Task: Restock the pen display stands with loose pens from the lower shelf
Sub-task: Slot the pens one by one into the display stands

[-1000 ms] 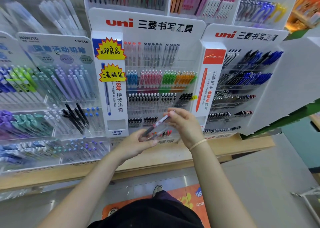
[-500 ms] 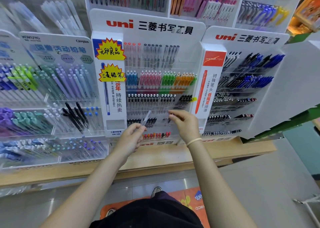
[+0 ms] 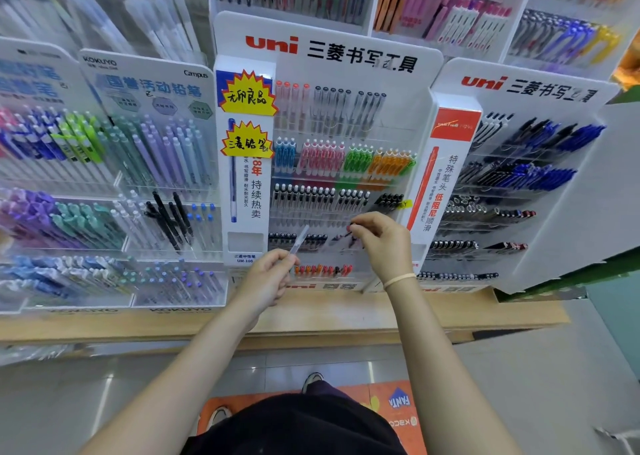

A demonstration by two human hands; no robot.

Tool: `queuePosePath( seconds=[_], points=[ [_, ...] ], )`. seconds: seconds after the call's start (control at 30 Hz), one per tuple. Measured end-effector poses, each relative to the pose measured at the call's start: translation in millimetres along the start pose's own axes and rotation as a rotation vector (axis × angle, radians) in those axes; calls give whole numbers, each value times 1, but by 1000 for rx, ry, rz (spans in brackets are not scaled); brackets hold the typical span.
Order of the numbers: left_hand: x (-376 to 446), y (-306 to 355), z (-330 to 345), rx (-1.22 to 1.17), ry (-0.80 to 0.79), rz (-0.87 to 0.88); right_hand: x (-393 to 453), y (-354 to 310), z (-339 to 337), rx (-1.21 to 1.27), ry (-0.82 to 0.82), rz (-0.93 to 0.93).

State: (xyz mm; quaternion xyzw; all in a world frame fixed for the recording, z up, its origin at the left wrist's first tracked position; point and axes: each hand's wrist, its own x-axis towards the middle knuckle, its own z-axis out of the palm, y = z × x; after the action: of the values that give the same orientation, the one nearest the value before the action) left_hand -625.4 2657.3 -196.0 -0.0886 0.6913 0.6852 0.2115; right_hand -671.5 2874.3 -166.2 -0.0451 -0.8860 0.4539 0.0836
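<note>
Both forearms are bare, with no sleeves in sight. A thin pale band (image 3: 399, 280) circles the right wrist. Below, a dark garment (image 3: 294, 427) covers the torso, and a shoe (image 3: 311, 380) with a light toe shows.

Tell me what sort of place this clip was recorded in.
Most likely a stationery shop aisle. White branded display stand holds rows of pens sorted by colour in clear acrylic tiers, yellow starburst handwritten sign is stuck on it, and similar stands sit along a long wooden shelf.
</note>
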Motion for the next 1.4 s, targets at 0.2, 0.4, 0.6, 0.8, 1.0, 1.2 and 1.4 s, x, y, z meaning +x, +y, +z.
queuePosePath(
  seconds=[0.2,0.4,0.6,0.8,1.0,1.2,1.4],
  points=[
    [0,0,0,-22,1,-9,10,-6,15,-181,-101,-26],
    [0,-1,-1,-31,-5,-18,17,-11,19,-260,-121,-31],
    [2,0,-6,-66,-26,-19,11,-8,15,-305,-123,-69],
    [1,1,-7,-112,-68,-15,6,7,32,-395,-195,-4],
    [-1,4,-11,-185,-127,-40,11,5,38,-409,-177,45],
    [-8,21,-14,-289,-130,31,12,-18,18,-319,-191,64],
    [-10,56,-17,-253,-105,166,1,-93,-7,528,-279,168]
  ],
)
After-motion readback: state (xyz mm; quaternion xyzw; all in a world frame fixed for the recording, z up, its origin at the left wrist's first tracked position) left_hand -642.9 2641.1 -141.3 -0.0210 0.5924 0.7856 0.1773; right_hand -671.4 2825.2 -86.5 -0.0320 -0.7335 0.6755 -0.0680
